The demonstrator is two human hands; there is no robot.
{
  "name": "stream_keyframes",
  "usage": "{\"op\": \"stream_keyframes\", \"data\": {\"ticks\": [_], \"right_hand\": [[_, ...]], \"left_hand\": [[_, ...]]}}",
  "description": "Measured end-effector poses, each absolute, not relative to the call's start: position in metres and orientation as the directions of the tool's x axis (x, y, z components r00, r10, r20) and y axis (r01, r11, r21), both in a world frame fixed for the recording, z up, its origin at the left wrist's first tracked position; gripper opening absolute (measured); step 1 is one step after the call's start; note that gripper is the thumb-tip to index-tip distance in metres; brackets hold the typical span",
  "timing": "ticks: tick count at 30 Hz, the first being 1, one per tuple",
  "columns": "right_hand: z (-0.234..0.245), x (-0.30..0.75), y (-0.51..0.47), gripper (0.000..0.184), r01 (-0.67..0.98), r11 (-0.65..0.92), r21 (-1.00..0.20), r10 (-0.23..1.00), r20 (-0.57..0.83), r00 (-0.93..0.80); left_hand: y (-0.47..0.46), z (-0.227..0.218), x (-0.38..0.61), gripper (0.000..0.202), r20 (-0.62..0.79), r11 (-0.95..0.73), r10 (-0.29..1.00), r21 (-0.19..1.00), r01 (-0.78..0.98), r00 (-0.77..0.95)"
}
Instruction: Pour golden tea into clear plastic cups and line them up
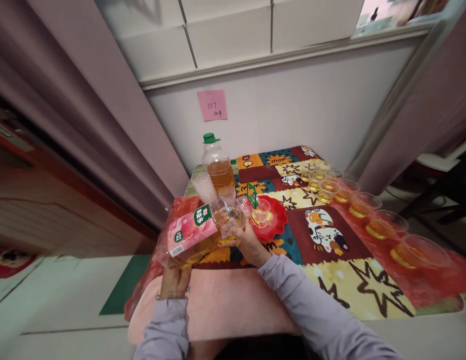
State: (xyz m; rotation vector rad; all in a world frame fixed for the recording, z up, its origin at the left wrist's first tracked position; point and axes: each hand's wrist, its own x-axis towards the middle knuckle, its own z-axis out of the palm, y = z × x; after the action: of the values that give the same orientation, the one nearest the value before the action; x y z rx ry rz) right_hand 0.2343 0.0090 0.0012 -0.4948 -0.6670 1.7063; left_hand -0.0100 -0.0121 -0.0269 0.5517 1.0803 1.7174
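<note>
A large clear juice bottle (191, 232) with a pink label and amber drink in it is tipped nearly level. My left hand (175, 281) is under its base; most of those fingers are hidden behind the bottle. Around the bottle near the neck, my right hand (251, 244) is closed. A green strap (251, 194) shows at the mouth end. That end points at a clear plastic cup (261, 210), which sits on a red scalloped plate (280, 227). Whether liquid is flowing, I cannot make out.
A second big bottle (220, 175) with a green cap stands at the back left. Beside it are a stack of cups (203, 186) and another small cup (227, 193). Several cups of yellow drink (383, 226) line the right edge of the patterned table mat (356, 240).
</note>
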Motion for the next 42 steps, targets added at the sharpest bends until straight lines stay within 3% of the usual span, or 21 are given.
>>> {"op": "stream_keyframes", "data": {"ticks": [7,11,30,35,42], "right_hand": [[0.003,0.235,0.008,0.104,-0.740,-0.160,-0.653,0.971,0.031,-0.238],[0.003,0.235,0.008,0.095,-0.739,-0.165,-0.653,0.972,0.022,-0.236],[0.007,0.238,0.007,0.094,-0.747,-0.188,-0.638,0.969,0.004,-0.248],[0.010,0.239,0.005,0.098,-0.749,-0.188,-0.635,0.966,0.016,-0.257],[0.011,0.239,0.006,0.090,-0.748,-0.202,-0.633,0.967,-0.006,-0.256]], "left_hand": [[-0.013,-0.026,-0.010,0.055,-0.083,-0.114,0.926,0.868,-0.483,-0.368],[-0.012,-0.033,-0.012,0.060,-0.085,-0.127,0.924,0.851,-0.509,-0.372],[-0.010,-0.044,-0.021,0.038,-0.115,-0.121,0.911,0.843,-0.524,-0.396],[-0.010,-0.040,-0.019,0.044,-0.143,-0.101,0.897,0.855,-0.509,-0.419],[-0.008,-0.039,-0.017,0.054,-0.063,-0.118,0.903,0.914,-0.388,-0.424]]}}
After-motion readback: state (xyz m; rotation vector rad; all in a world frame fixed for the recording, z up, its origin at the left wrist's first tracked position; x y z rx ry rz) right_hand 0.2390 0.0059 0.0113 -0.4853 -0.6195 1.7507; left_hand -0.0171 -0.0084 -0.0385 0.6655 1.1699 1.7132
